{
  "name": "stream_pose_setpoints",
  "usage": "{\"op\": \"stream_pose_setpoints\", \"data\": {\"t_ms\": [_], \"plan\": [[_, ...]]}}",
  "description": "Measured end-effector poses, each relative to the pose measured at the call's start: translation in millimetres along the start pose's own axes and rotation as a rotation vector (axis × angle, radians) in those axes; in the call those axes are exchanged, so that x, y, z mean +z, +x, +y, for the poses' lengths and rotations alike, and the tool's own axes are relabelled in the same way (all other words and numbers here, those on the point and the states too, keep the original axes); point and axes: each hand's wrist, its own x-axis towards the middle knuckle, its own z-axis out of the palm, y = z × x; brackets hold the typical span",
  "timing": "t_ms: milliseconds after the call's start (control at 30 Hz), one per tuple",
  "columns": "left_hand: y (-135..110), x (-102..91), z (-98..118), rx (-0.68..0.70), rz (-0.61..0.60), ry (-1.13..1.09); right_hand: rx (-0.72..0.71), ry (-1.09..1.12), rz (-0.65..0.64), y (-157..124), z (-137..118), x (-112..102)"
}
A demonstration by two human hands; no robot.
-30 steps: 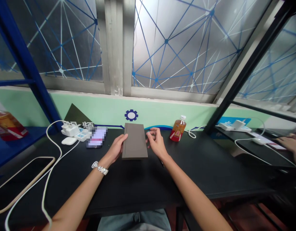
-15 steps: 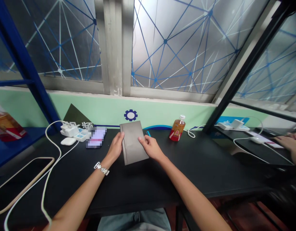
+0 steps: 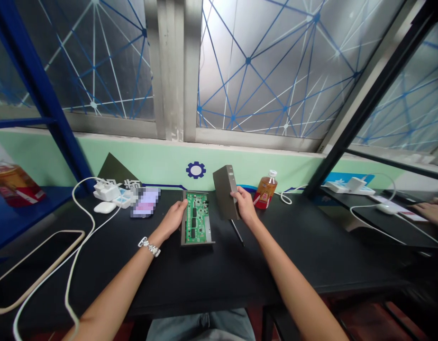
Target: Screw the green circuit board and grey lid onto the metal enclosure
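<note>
A flat grey case (image 3: 196,241) lies on the black desk (image 3: 212,274) with its green circuit board (image 3: 196,219) exposed. My left hand (image 3: 173,217) grips the case's left edge, a watch on that wrist. My right hand (image 3: 244,204) holds the grey cover (image 3: 224,190), lifted off and tilted up to the right of the case. A thin dark tool (image 3: 237,232) lies on the desk just below my right hand.
A bottle of orange drink (image 3: 264,190) stands right of the cover. A phone (image 3: 144,201), white chargers (image 3: 107,192), an earbud case (image 3: 103,207) and cables (image 3: 71,265) lie at the left. Another person's hand (image 3: 430,213) rests on the neighbouring desk at far right.
My right hand has lifted the grey cover off the case and swung it up to the right, exposing the green circuit board. My left hand stays on the case's left edge.
</note>
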Motion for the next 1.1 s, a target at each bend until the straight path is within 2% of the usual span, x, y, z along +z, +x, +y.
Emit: {"op": "stream_pose_setpoints", "data": {"t_ms": [67, 200, 300, 400, 533, 733, 900, 1000, 1100], "plan": [[-3.0, 3.8, 1.2, -0.079, -0.061, -0.016, -0.075, -0.176, -0.089, 7.3, -3.7, -0.3], [-5.7, 6.4, 0.3, -0.171, -0.123, 0.032, -0.279, -0.655, -0.359, 33.6, -16.0, 8.5], [-6.2, 2.0, -0.7, -0.164, -0.148, 0.238, -0.317, -0.915, -0.504, 61.6, -20.4, 24.2], [-7.3, -3.5, 1.8, -0.101, -0.109, 0.499, -0.295, -1.045, -0.589, 86.2, -14.4, 44.5], [-9.8, -5.5, 7.9, -0.007, -0.024, 0.765, -0.197, -1.045, -0.681, 101.4, 3.2, 68.9], [-15.7, 0.4, 8.6, -0.004, 0.001, 0.897, -0.155, -0.959, -0.674, 99.6, 34.0, 84.4], [-16.2, 1.1, 8.3, -0.001, -0.005, 0.91, -0.121, -0.827, -0.668, 94.5, 52.7, 81.9], [-15.7, -2.1, 13.0, 0.017, 0.053, 0.928, -0.077, -0.734, -0.64, 94.0, 54.5, 74.9], [-14.8, -5.2, 21.1, 0.066, 0.133, 0.938, -0.047, -0.665, -0.567, 97.7, 49.6, 59.2]]}}
